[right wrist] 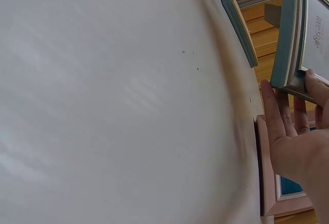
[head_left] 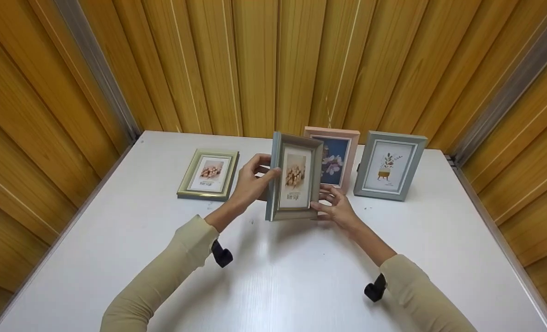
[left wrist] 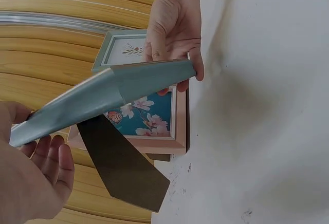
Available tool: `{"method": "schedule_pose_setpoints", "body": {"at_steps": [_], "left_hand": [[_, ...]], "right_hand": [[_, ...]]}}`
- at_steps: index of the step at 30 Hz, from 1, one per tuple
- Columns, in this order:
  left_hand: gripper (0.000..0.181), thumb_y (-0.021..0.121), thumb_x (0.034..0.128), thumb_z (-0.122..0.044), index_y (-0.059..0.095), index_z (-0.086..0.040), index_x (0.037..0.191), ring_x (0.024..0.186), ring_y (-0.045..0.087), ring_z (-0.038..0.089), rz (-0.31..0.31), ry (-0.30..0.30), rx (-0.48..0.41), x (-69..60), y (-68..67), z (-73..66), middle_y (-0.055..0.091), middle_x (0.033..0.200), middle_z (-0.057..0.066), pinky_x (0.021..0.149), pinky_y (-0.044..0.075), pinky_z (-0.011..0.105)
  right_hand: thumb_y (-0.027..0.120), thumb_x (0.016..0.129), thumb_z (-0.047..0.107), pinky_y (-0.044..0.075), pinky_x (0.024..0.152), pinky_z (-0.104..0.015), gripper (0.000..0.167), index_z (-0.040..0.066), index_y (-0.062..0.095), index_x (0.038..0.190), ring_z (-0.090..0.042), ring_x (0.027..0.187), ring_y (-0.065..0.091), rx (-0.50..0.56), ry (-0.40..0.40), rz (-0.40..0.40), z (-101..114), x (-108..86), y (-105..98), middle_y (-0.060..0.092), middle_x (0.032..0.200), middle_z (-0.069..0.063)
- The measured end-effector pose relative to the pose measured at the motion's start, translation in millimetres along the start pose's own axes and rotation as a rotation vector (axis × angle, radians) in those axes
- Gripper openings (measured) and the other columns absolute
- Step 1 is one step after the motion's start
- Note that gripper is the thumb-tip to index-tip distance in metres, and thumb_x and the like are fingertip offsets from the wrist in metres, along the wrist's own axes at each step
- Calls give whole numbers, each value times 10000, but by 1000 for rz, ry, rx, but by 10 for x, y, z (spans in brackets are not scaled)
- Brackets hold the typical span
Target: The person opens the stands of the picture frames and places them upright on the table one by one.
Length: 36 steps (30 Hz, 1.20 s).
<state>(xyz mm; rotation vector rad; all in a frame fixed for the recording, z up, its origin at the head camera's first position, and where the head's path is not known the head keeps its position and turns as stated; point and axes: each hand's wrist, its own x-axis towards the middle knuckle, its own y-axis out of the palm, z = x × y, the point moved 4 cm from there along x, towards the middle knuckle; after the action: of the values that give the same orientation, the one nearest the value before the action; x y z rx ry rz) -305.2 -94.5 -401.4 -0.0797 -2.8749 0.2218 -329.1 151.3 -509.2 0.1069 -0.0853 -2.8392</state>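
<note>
Between both hands, a grey-green picture frame with a flower print is held upright above the table. My left hand grips its left edge, thumb in front and fingers behind. At the lower right edge, my right hand pinches it with the thumb on the front and fingers at the back. In the left wrist view, the dark support leg sticks out from the frame's back. Right behind it stands a pink picture frame with a blossom picture, partly hidden by the held one.
A gold-green picture frame lies at the back left of the white table. To the right, a grey-green frame with a potted-plant print stands upright. Yellow wood-look panels enclose the table at the back and sides.
</note>
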Motion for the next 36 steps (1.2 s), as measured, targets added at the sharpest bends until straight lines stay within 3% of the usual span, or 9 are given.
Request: {"method": "schedule_pose_setpoints", "body": {"at_steps": [6,11,16,24,29,33,36], "left_hand": [[302,657,928,-120,643,-45,1220,916,632,204,-64,-16,37,13,-138,40,672,1091,130,598,588,303],[305,660,901,-83,675,-6,1195,870,641,191,-111,-21,138,17,-271,54,708,1076,161,634,545,223],[335,656,900,-94,689,3,1219,858,670,205,-137,-98,252,11,-377,51,713,1086,164,680,597,246],[386,705,906,-143,693,-22,1272,918,704,243,-198,-162,424,96,-516,76,734,1098,155,697,600,282],[399,663,921,-134,687,-60,1312,970,695,250,-255,-188,429,188,-607,171,737,1150,146,719,564,281],[413,642,951,-112,651,-57,1360,1063,689,270,-273,-207,357,278,-656,276,716,1237,151,808,574,328],[431,625,980,-100,606,-41,1406,1138,667,291,-266,-209,288,360,-677,335,680,1301,163,910,568,384]], "right_hand": [[676,905,-76,635,791,-350,690,-52,335,1503,-92,954,688,23,-25,26,35,18,41,625,1156,17],[666,914,-83,632,803,-338,683,-13,345,1513,-104,948,702,32,-46,67,31,32,99,615,1168,9],[686,913,-60,625,810,-312,674,-5,374,1508,-113,958,701,0,-93,78,28,31,175,626,1195,-18],[661,890,-139,634,789,-337,672,-22,392,1495,-118,921,710,11,-121,-10,40,86,381,637,1186,-73],[655,890,-148,632,804,-359,643,32,464,1478,-195,997,702,-1,-140,-100,84,177,537,624,1257,-178],[645,901,-135,600,839,-269,627,18,467,1482,-365,1159,653,-68,-186,-134,107,255,630,594,1330,-264],[635,921,-108,573,951,-304,635,13,435,1511,-433,1288,575,-123,-208,-134,115,320,670,556,1413,-288]]}}
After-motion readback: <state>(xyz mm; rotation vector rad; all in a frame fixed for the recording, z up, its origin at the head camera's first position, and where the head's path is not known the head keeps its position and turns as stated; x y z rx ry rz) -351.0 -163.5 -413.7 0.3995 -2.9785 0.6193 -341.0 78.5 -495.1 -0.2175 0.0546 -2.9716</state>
